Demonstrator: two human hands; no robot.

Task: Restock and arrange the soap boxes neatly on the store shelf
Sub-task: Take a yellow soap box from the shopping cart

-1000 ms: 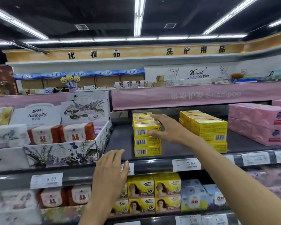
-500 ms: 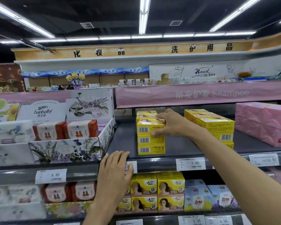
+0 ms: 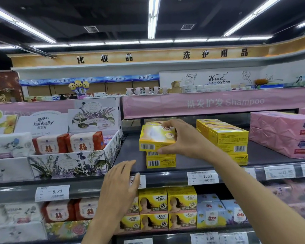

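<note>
Gripping the top yellow soap box [image 3: 157, 136], your right hand [image 3: 183, 141] has thumb and fingers clamped round it, tilted over the stack [image 3: 161, 160] on the shelf [image 3: 130, 152]. Your left hand [image 3: 120, 187] rests on the shelf's front edge, fingers straight.

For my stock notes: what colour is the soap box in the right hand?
The soap box is yellow, with a barcode on its front; head view shows it.

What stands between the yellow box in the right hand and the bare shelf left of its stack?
Nothing visible. The right hand grips the yellow box over its stack; the bare shelf beside is free; the left hand rests lower.
</note>
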